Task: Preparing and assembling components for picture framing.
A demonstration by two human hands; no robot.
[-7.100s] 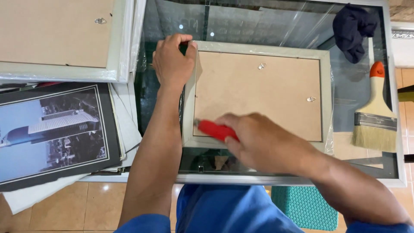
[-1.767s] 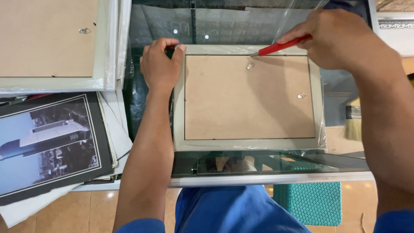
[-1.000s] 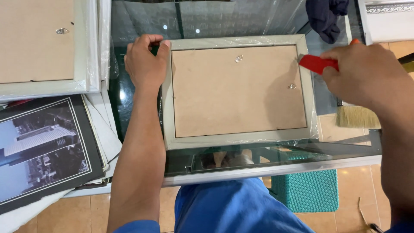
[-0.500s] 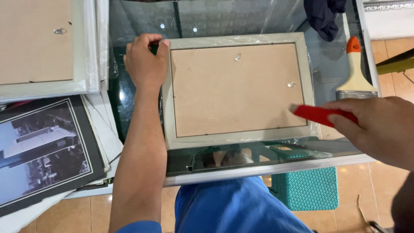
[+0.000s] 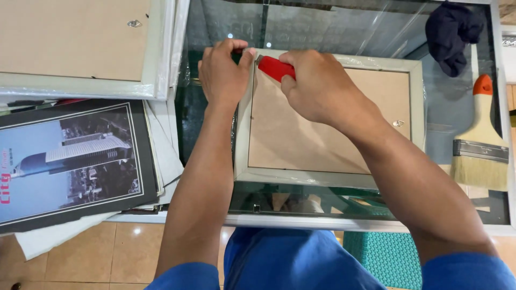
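Paintbrush [image 5: 480,144]; dark cloth [image 5: 451,33]; building print [image 5: 67,161]

A picture frame [image 5: 301,142] is lying face down on the glass table [image 5: 333,29], near its front edge. The left hand [image 5: 223,75] is resting on the frame's ten o'clock corner, and the right hand [image 5: 317,86] is sitting just beside it at three o'clock, over the backing board, with a cutter [image 5: 275,68] lying between the two hands. At three o'clock from the frame a paintbrush [image 5: 481,145] is lying on the table, and a cloth [image 5: 451,32] is lying at twelve o'clock from the brush. At nine o'clock from the frame a print [image 5: 70,161] is lying on a stack of sheets, with another frame [image 5: 80,45] lying face down at twelve o'clock from it.
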